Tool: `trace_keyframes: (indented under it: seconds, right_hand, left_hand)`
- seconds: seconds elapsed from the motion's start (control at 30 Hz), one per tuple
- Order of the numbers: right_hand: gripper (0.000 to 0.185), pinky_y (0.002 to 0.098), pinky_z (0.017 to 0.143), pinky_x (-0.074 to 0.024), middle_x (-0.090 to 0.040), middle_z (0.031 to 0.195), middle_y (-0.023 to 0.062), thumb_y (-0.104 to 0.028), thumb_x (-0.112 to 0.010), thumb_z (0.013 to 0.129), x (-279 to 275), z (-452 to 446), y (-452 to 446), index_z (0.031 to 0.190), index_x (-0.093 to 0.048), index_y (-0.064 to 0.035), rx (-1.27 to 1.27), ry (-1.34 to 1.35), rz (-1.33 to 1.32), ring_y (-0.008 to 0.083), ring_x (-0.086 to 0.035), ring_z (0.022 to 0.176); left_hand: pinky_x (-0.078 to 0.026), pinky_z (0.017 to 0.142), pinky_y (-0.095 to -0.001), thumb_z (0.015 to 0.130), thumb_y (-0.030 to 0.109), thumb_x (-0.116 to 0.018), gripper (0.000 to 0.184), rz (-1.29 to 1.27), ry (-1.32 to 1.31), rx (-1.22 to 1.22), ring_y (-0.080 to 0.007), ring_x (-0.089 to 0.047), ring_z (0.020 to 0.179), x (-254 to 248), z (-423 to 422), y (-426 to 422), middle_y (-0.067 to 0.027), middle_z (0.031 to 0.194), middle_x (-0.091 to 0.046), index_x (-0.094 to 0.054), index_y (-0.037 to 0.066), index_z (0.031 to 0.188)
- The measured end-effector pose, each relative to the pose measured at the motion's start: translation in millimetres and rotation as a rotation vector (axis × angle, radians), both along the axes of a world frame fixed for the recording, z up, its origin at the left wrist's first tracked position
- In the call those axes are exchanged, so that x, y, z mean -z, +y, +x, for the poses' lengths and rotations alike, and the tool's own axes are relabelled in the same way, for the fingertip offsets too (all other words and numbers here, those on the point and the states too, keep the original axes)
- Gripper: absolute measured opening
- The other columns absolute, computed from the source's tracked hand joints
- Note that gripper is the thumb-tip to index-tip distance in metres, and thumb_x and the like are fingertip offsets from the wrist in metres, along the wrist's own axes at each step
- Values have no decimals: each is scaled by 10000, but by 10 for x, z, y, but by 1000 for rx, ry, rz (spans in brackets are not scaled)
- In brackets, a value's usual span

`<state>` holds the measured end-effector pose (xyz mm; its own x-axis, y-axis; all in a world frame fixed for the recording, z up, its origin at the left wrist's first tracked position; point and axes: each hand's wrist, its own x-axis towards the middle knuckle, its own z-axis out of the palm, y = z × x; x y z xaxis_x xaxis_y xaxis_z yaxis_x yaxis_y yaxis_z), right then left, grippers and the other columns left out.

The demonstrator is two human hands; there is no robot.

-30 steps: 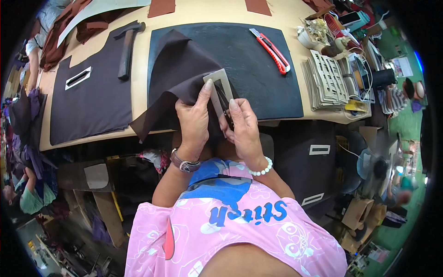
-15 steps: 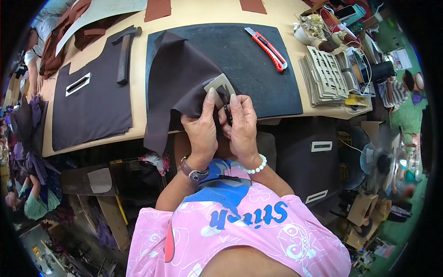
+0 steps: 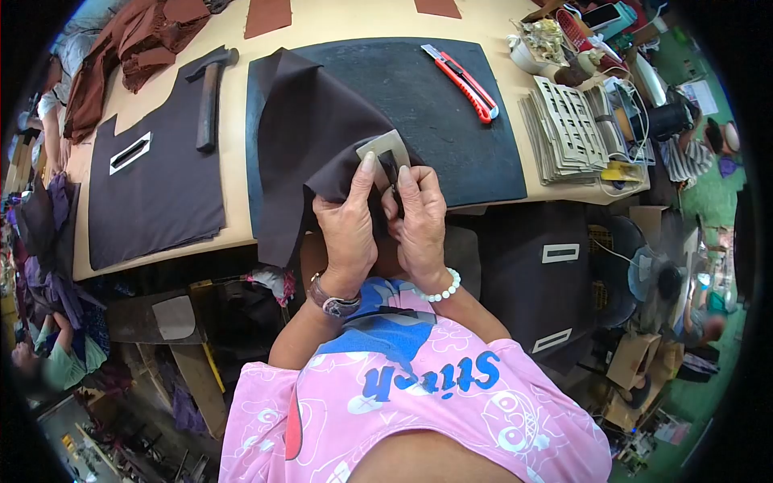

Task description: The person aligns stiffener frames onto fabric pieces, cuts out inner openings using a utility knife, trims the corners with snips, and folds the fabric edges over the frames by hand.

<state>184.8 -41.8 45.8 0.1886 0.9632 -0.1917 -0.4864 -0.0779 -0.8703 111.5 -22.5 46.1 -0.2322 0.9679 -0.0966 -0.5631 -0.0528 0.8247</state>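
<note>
My left hand (image 3: 346, 233), wearing a watch, pinches dark brown fabric (image 3: 322, 121), its thumb on a beige rectangular frame piece (image 3: 392, 145) with a slot in it. The cloth drapes leftward over a black mat (image 3: 467, 161) and hangs past the table's front edge. Beside it my right hand (image 3: 420, 217), with a beaded bracelet, is closed; its thumb presses a dark strip (image 3: 390, 167) at the slot. Whether that strip is cloth or a tool I cannot tell. Fingers behind the fabric are partly hidden.
A red box cutter (image 3: 463, 83) lies on the mat. To the left are a hammer (image 3: 209, 105) and stacked dark panels (image 3: 157, 193). Card templates (image 3: 560, 137) are piled at right. More dark cloth (image 3: 531, 290) hangs below the table. A person's arm (image 3: 55, 133) shows at far left.
My hands stay nearly in place, the beige frame turning slightly toward me. The fabric's hanging corner has shifted a little right. The pale sheet over the rust cloth at upper left is out of view.
</note>
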Motion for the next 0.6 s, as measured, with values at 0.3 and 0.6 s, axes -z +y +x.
trace_keyframes:
  seconds: [0.3,0.6]
  right_hand:
    - [212,170,415,-271,-449,576,-31,-287,-502,955,66,-8,34,892,-414,-105,8,-57,33,18,-357,473]
    - [207,210,453,-354,-537,605,4,-252,-524,942,183,382,38,980,-468,-57,106,-476,98,41,-454,511]
  left_hand:
    - [-456,782,-242,864,56,-619,144,-7,-12,44,-92,-594,880,27,-26,42,-19,979,-648,-646,47,1005]
    - [-460,804,-257,850,77,-641,182,-85,-42,79,-112,-595,894,129,-87,213,-34,997,-639,-624,24,1023]
